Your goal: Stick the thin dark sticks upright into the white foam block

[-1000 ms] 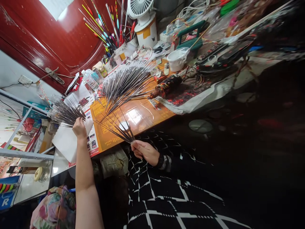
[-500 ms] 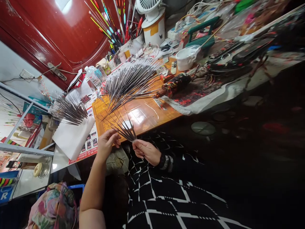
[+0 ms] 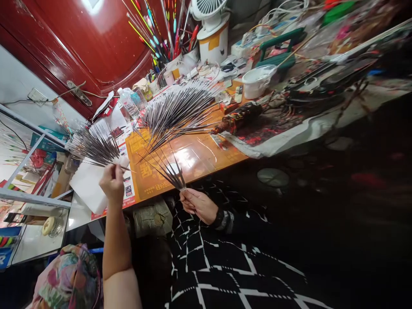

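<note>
- Your left hand (image 3: 112,183) pinches a single thin stick (image 3: 124,168), just beside the fan of sticks (image 3: 95,146) on a white block (image 3: 88,189).
- Your right hand (image 3: 198,206) pinches a splayed bundle of pointed sticks (image 3: 169,174) over the orange printed mat (image 3: 196,171).

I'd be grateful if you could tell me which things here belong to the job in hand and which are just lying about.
Belonging to the job:
left hand, pinching a thin rod
right hand, holding a bunch of thin rods
rod fan over a white foam block
larger rod fan

Lying about:
plastic bottle
white bowl
desk fan
</note>
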`<action>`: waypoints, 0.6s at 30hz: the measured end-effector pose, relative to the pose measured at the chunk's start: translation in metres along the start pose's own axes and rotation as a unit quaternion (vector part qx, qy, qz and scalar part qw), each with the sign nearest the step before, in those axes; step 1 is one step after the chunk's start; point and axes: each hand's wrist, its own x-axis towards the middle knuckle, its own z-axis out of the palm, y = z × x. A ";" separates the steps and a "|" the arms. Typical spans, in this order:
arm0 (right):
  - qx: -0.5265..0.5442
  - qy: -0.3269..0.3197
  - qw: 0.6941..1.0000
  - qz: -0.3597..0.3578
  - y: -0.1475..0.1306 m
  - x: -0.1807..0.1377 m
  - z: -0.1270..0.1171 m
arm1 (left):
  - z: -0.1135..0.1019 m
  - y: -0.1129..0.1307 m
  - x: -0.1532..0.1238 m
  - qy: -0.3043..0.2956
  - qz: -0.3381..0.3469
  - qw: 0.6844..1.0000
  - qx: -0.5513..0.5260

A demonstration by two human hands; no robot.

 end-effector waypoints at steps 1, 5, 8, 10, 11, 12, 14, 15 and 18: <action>0.001 -0.001 1.000 0.001 0.000 0.000 0.000 | -0.005 -0.007 0.016 0.036 0.036 0.996 0.069; 0.007 -0.002 1.000 0.002 0.002 0.001 -0.001 | -0.007 -0.039 0.062 0.060 0.094 0.975 0.193; 0.006 -0.005 1.000 0.002 0.002 0.001 -0.002 | 0.002 -0.057 0.074 0.058 0.087 0.972 0.210; 0.003 -0.007 1.000 0.002 0.002 0.001 -0.003 | 0.009 -0.066 0.075 0.059 0.085 0.972 0.209; 0.002 -0.009 1.000 0.001 0.001 0.001 -0.004 | 0.011 -0.070 0.075 0.058 0.086 0.973 0.208; 0.002 -0.010 1.000 0.000 0.001 0.001 -0.004 | 0.014 -0.074 0.074 0.056 0.086 0.973 0.207; 0.003 -0.013 1.000 -0.001 0.001 0.001 -0.005 | 0.017 -0.082 0.073 0.052 0.083 0.974 0.202; 0.003 -0.015 1.000 -0.001 0.001 0.000 -0.005 | 0.019 -0.086 0.072 0.051 0.080 0.975 0.201; 0.000 -0.020 1.000 0.003 0.001 0.000 -0.004 | 0.024 -0.096 0.069 0.063 0.068 0.976 0.197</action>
